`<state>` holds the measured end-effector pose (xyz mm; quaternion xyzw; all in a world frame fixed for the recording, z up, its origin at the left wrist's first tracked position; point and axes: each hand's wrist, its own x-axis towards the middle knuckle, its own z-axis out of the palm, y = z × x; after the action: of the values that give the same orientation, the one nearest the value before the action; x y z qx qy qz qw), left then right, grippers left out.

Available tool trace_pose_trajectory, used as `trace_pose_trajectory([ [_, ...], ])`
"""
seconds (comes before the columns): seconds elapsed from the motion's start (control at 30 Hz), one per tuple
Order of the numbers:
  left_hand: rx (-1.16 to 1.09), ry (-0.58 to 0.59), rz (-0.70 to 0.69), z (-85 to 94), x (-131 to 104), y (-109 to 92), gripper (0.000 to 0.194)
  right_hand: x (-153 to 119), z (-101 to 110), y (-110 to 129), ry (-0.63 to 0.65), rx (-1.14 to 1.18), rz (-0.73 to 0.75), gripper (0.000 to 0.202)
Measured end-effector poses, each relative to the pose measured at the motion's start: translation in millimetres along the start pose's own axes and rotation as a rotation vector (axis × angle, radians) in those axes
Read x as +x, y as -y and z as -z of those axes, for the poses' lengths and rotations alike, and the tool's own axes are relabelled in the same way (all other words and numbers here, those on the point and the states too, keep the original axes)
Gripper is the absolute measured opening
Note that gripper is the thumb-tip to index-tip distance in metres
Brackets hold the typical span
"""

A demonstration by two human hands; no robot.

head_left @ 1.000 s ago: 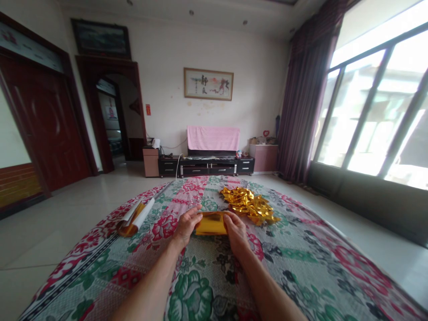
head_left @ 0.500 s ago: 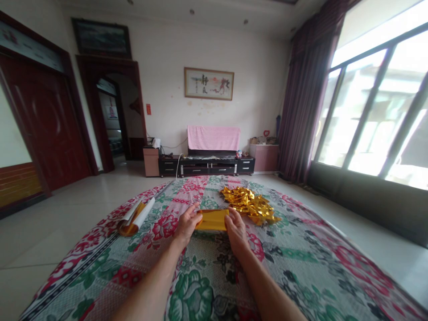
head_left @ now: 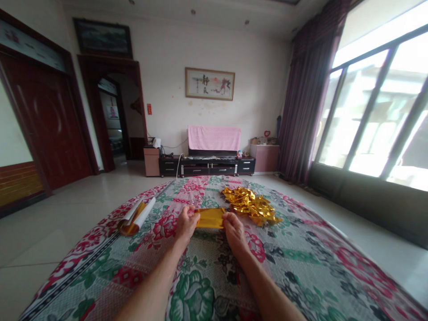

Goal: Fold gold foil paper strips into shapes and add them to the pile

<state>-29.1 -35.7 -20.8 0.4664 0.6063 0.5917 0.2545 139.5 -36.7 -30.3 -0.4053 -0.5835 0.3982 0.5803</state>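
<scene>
Between my two hands a folded sheet of gold foil paper (head_left: 209, 218) is stretched sideways over the tablecloth. My left hand (head_left: 186, 223) pinches its left end between thumb and fingers. At the other end my right hand (head_left: 235, 228) is closed on the paper's right edge, the fingers curled in. Just beyond my right hand lies a pile of folded shiny gold paper pieces (head_left: 252, 205). To the left rests a loose roll of gold paper (head_left: 136, 217) with a white back.
A flowered tablecloth (head_left: 147, 267) in red, green and grey covers the round table. Past its far edge stands a low black cabinet (head_left: 200, 168), with a pink cloth (head_left: 214, 138) draped over something on it. A large window (head_left: 368, 116) is at the right.
My right hand has shifted slightly left and its fingers have curled in on the paper's edge. The fingers of my left hand have also drawn in.
</scene>
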Motion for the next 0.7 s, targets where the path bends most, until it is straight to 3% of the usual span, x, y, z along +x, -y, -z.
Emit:
trace_pose_trajectory([
  [0.1, 0.258, -0.006, -0.149, 2.3, -2, -1, 0.022, 0, -4, -2, -0.074, -0.278, 0.013, 0.027],
  [0.23, 0.461, 0.015, -0.297, 4.4, -8, -5, 0.021, -4, -10, 6, -0.068, -0.577, 0.184, 0.032],
  [0.57, 0.797, 0.052, -0.446, 5.0, -15, -5, 0.031, -8, -11, 13, 0.061, -0.896, 0.128, 0.034],
  [0.7, 0.859, 0.036, -0.478, 6.5, -18, -8, 0.025, -8, -12, 7, 0.062, -0.994, 0.166, 0.030],
])
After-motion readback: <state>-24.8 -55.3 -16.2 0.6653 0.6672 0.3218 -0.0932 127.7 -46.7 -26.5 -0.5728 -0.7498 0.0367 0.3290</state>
